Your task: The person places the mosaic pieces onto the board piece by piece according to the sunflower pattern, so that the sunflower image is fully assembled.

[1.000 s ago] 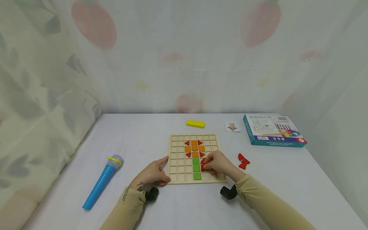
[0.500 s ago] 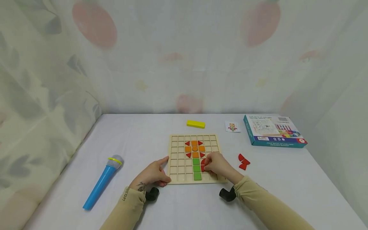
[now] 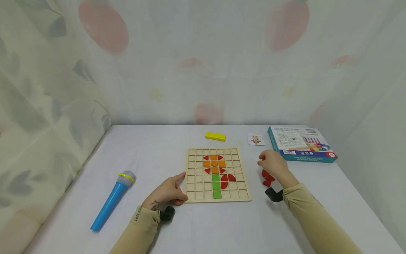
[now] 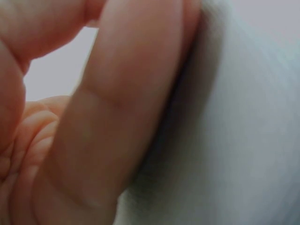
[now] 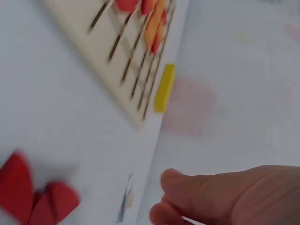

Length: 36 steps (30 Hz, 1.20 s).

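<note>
In the head view my left hand (image 3: pixel 168 192) rests at the left edge of a wooden grid board (image 3: pixel 200 195), index finger and thumb extended against the edge. The left wrist view shows only blurred fingers (image 4: pixel 108 103) close up. On the board are orange squares (image 3: pixel 214 157) around an orange disc (image 3: pixel 214 163), red triangles (image 3: pixel 220 157), a green column (image 3: pixel 216 185) and red quarter-circle pieces (image 3: pixel 224 184). Right of the board my right hand (image 3: pixel 274 164) hovers with loosely bent fingers and nothing visible in them, close to several loose red pieces (image 3: pixel 267 183).
A yellow block (image 3: pixel 215 136) lies behind the board, and a small pattern card (image 3: pixel 255 139) to its right. At the back right sits a teal-edged box (image 3: pixel 302 144). A blue toy microphone (image 3: pixel 112 201) lies at the left. Curtains hang behind the table.
My right hand has left the red pieces on the board and moved right, over toward the loose ones. Three red quarter-circle pieces now show there uncovered. My left hand stays put.
</note>
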{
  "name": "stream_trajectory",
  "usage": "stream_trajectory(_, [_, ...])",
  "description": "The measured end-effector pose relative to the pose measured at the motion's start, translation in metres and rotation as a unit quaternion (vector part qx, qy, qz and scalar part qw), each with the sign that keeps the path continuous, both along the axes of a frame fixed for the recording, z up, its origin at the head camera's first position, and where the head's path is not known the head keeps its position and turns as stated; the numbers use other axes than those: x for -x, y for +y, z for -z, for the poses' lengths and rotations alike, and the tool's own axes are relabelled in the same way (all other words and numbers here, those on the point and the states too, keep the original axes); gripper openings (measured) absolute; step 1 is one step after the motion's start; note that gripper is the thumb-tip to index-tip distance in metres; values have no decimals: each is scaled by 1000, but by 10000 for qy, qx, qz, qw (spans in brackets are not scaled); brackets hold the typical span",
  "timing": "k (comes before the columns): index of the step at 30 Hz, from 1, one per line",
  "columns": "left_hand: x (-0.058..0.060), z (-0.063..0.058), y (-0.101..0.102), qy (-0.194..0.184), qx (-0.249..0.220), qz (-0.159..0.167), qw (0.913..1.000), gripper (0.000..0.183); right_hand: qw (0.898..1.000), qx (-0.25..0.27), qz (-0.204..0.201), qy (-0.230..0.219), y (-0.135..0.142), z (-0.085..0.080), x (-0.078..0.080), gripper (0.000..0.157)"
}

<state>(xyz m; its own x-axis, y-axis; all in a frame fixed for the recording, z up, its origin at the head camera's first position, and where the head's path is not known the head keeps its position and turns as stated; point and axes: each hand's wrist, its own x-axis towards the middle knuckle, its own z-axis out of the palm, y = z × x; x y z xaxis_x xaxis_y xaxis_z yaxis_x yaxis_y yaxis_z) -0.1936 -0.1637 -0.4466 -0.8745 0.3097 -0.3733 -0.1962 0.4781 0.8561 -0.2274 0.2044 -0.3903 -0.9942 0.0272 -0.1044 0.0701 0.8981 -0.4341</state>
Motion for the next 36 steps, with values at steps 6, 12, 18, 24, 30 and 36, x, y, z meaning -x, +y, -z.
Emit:
stream_trajectory(6, [-1,-1,0,-36,-17,-37,10000,98,9938,-395,272,-1006,21,17,-2,31])
stream_trajectory(12, [-1,0,0,23,44,39,10000,97,9927,-475,203,-1092,17,26,-5,20])
stream_trajectory(18, [-2,-2,0,94,94,16,9999,98,9964,-257,54,-803,6,26,-2,14])
stream_trajectory(24, [0,-1,-2,24,44,-49,10000,98,9946,926,-405,-237,-21,18,10,24])
stream_trajectory(30, [0,1,-3,-60,77,-132,9999,98,9818,1713,-786,252,-67,0,21,11])
stream_trajectory(36, [1,1,-1,-75,-4,-56,10000,97,9615,2592,-910,98,-106,-8,25,7])
